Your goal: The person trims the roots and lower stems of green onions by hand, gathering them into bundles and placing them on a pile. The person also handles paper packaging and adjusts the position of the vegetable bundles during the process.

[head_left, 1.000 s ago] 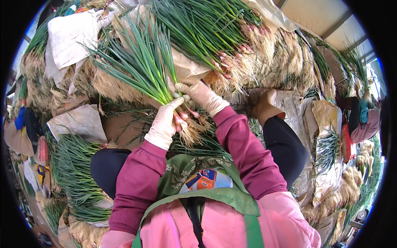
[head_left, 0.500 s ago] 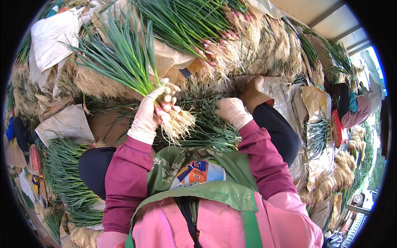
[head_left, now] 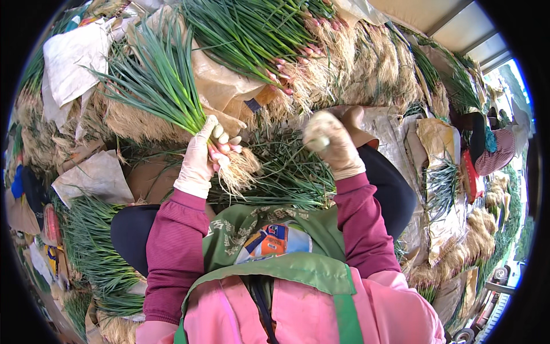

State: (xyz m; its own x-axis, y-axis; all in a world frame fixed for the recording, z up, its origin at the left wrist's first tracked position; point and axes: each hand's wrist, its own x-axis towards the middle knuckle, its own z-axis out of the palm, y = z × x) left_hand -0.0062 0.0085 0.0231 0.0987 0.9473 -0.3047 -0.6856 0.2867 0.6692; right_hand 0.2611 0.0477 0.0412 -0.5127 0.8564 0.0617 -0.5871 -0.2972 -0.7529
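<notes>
In my gloved left hand (head_left: 199, 157) is a bunch of spring onions (head_left: 166, 94), gripped just above its reddish bulbs. The green leaves fan up to the left, and the pale roots hang at the right of the hand. My gloved right hand (head_left: 333, 146) is up to the right of the bunch, apart from it. Its fingers are curled in and somewhat blurred; what they hold, if anything, I cannot make out. Below both hands, loose green leaves (head_left: 286, 175) lie in front of my lap.
A big pile of spring onions (head_left: 252, 40) lies ahead, roots toward the right. More spring onions (head_left: 103, 252) are heaped at the left. Pale sheets (head_left: 74, 57) cover parts of the piles. Another person (head_left: 494, 152) in a checked garment is at the far right.
My left hand has shifted slightly left with the bunch. The right hand has risen and turned, its curled fingers now facing up.
</notes>
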